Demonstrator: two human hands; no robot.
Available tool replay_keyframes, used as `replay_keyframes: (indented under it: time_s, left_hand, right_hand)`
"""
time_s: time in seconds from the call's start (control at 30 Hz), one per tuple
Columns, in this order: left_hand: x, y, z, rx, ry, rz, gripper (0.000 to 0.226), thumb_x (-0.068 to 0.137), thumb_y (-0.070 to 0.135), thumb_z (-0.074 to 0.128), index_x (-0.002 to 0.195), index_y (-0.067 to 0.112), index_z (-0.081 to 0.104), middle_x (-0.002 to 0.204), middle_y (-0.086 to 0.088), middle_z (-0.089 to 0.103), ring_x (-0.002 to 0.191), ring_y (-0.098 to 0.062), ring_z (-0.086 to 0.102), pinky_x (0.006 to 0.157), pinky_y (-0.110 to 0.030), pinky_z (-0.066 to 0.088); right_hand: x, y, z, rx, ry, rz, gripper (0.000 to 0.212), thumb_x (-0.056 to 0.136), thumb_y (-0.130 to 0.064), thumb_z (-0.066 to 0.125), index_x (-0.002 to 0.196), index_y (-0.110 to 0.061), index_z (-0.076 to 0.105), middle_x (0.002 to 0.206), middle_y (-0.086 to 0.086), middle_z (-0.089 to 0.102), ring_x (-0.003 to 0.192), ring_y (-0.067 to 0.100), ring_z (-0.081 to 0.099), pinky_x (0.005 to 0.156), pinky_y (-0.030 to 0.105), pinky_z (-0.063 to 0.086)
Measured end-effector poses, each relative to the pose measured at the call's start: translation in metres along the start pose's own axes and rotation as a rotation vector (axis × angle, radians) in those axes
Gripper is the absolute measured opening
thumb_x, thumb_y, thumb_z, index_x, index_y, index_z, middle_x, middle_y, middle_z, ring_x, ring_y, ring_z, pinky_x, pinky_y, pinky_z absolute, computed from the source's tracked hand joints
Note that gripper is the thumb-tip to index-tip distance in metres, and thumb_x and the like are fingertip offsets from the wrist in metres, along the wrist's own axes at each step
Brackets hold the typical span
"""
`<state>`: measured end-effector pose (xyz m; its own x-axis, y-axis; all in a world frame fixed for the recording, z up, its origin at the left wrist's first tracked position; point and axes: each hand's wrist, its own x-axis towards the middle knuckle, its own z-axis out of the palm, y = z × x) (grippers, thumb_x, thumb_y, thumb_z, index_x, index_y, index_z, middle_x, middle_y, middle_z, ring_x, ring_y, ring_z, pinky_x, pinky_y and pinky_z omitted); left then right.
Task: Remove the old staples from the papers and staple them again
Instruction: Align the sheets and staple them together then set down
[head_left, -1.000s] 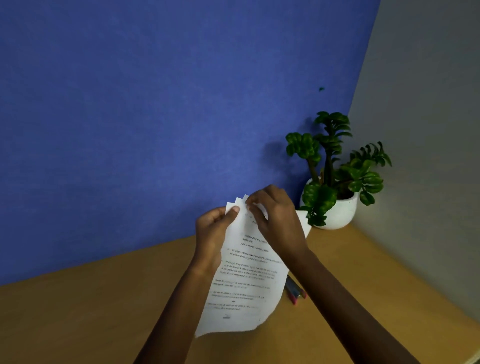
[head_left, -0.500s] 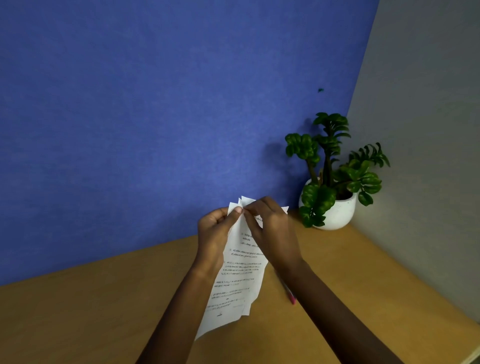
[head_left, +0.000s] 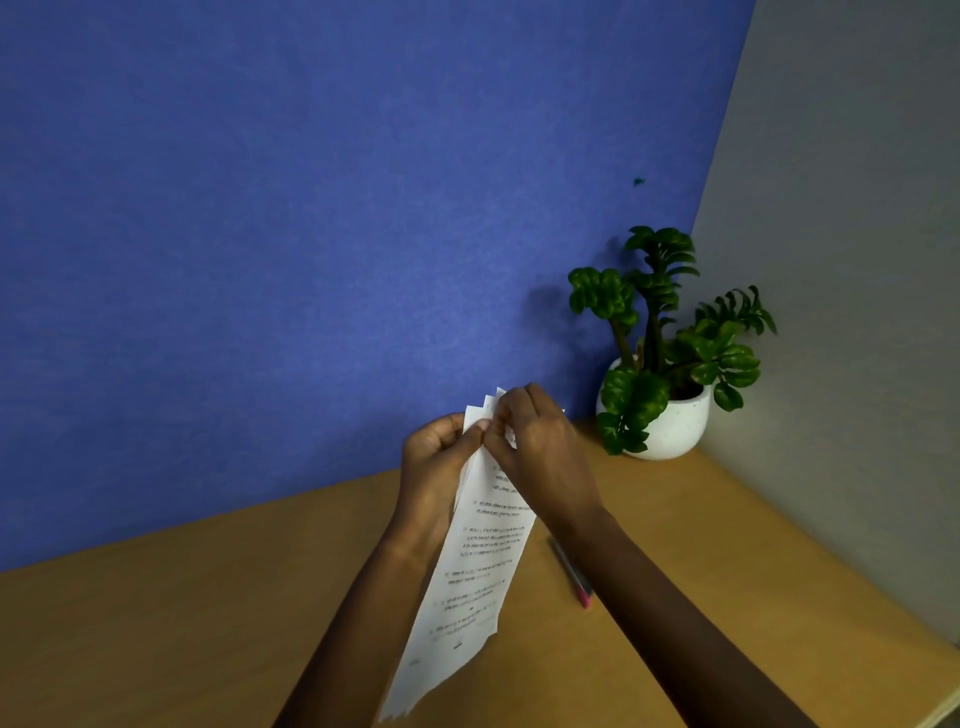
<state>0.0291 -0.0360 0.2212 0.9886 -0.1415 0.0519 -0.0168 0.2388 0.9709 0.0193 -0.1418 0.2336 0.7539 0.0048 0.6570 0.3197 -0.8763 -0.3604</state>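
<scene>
A bundle of printed white papers (head_left: 470, 582) hangs above the wooden desk, turned nearly edge-on, its top corners fanned out. My left hand (head_left: 434, 467) grips the upper left corner with the thumb on the front sheet. My right hand (head_left: 540, 447) pinches the same top corner with its fingertips right against the left thumb. The staple itself is hidden under the fingers. A grey and pink stapler-like tool (head_left: 574, 577) lies on the desk under my right forearm, partly covered.
A green plant in a white pot (head_left: 670, 415) stands in the desk's back right corner. A blue wall rises behind the wooden desk (head_left: 156, 639), a grey wall on the right. The desk's front right edge shows at the lower right.
The papers have swung narrower, more edge-on, and hang lower. My right hand has closed in on the top corner against my left thumb. Both hands have stayed in nearly the same place.
</scene>
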Motion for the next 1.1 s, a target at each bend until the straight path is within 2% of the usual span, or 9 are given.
replay_keyframes:
  time_s: [0.2, 0.4, 0.57, 0.67, 0.8, 0.93, 1.0, 1.1]
  left_hand:
    - [0.003, -0.001, -0.001, -0.041, 0.032, 0.002, 0.015, 0.087, 0.018, 0.059, 0.08, 0.013, 0.072, 0.08, -0.017, 0.072, 0.072, -0.033, 0.066, 0.076, -0.047, 0.054]
    - [0.004, -0.002, 0.0, -0.038, 0.048, 0.008, 0.012, 0.086, 0.017, 0.06, 0.084, 0.014, 0.072, 0.084, -0.015, 0.073, 0.076, -0.033, 0.069, 0.077, -0.047, 0.055]
    - [0.006, -0.002, -0.001, 0.012, 0.054, 0.03, 0.013, 0.086, 0.019, 0.061, 0.079, 0.018, 0.072, 0.079, -0.009, 0.075, 0.073, -0.03, 0.071, 0.074, -0.045, 0.057]
    - [0.005, -0.001, 0.0, 0.007, 0.034, 0.032, 0.014, 0.087, 0.018, 0.06, 0.081, 0.018, 0.072, 0.081, -0.014, 0.074, 0.074, -0.033, 0.07, 0.076, -0.048, 0.055]
    - [0.004, 0.0, 0.0, 0.037, 0.026, 0.055, 0.014, 0.087, 0.018, 0.06, 0.08, 0.02, 0.072, 0.079, -0.011, 0.074, 0.073, -0.032, 0.07, 0.073, -0.045, 0.056]
    - [0.003, -0.001, 0.0, 0.035, 0.01, 0.044, 0.016, 0.087, 0.017, 0.059, 0.078, 0.02, 0.072, 0.074, -0.008, 0.074, 0.067, -0.028, 0.07, 0.065, -0.038, 0.056]
    - [0.003, -0.002, 0.0, 0.006, -0.005, 0.031, 0.017, 0.088, 0.017, 0.059, 0.078, 0.019, 0.072, 0.073, -0.01, 0.073, 0.066, -0.028, 0.068, 0.063, -0.037, 0.055]
    - [0.001, -0.001, 0.001, -0.058, -0.037, -0.007, 0.013, 0.087, 0.015, 0.059, 0.082, 0.014, 0.072, 0.078, -0.017, 0.069, 0.069, -0.032, 0.066, 0.07, -0.041, 0.052]
  right_hand:
    - [-0.002, 0.002, 0.0, -0.001, 0.001, 0.005, 0.021, 0.092, -0.022, 0.049, 0.1, -0.006, 0.06, 0.1, 0.012, 0.064, 0.083, 0.024, 0.062, 0.059, 0.021, 0.037]
    - [-0.003, 0.002, -0.002, 0.025, 0.005, 0.017, 0.021, 0.093, -0.021, 0.048, 0.102, -0.008, 0.063, 0.098, 0.012, 0.065, 0.081, 0.025, 0.065, 0.057, 0.021, 0.037]
    - [0.001, 0.0, -0.005, 0.033, 0.011, 0.042, 0.021, 0.093, -0.023, 0.049, 0.099, -0.008, 0.062, 0.101, 0.01, 0.065, 0.083, 0.022, 0.064, 0.058, 0.02, 0.039]
    - [0.003, -0.001, -0.007, 0.031, -0.013, 0.034, 0.019, 0.091, -0.023, 0.052, 0.095, -0.006, 0.06, 0.099, 0.01, 0.064, 0.083, 0.022, 0.063, 0.059, 0.026, 0.046]
    - [0.008, 0.001, -0.007, 0.008, -0.054, 0.011, 0.019, 0.09, -0.023, 0.053, 0.093, -0.005, 0.057, 0.099, 0.011, 0.062, 0.084, 0.021, 0.06, 0.061, 0.023, 0.036]
    - [0.01, 0.001, -0.005, -0.008, -0.105, 0.004, 0.023, 0.09, -0.024, 0.052, 0.102, -0.004, 0.055, 0.104, 0.012, 0.061, 0.089, 0.023, 0.058, 0.064, 0.021, 0.032]
    - [0.01, 0.002, -0.005, -0.004, -0.113, -0.004, 0.024, 0.09, -0.024, 0.052, 0.103, -0.003, 0.054, 0.105, 0.013, 0.06, 0.085, 0.022, 0.056, 0.058, 0.016, 0.028]
    - [0.008, 0.004, -0.004, 0.009, -0.11, -0.008, 0.021, 0.09, -0.021, 0.052, 0.099, -0.002, 0.053, 0.101, 0.014, 0.059, 0.076, 0.013, 0.043, 0.05, 0.012, 0.021]
